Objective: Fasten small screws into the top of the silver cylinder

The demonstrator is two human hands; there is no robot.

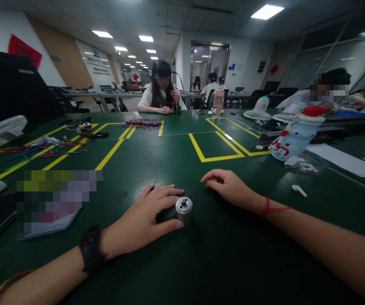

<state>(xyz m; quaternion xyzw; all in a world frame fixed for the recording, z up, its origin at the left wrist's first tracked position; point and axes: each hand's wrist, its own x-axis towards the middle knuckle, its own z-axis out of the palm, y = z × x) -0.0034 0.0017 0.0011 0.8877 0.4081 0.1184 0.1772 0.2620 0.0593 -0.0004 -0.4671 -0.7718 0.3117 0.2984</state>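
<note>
A small silver cylindrical motor (184,211) stands upright on the dark green table, with a short shaft and small dark holes on its top face. My left hand (142,216) lies palm down at its left side, fingers spread. The thumb and index fingertips reach the motor's side, touching or nearly so, without wrapping round it. Beyond the motor to the right, my right hand (225,184) rests on the table with loosely bent fingers. Thumb and index tip look apart, and nothing shows between them. The lower fingers of that hand are hidden.
Coloured wires (49,148) lie at left, with another wire bundle (142,123) farther back. Yellow tape (201,148) marks the table. At right are a light-blue bottle (295,137), a white earbud (299,190) and a paper sheet (344,160). A person (158,95) sits opposite.
</note>
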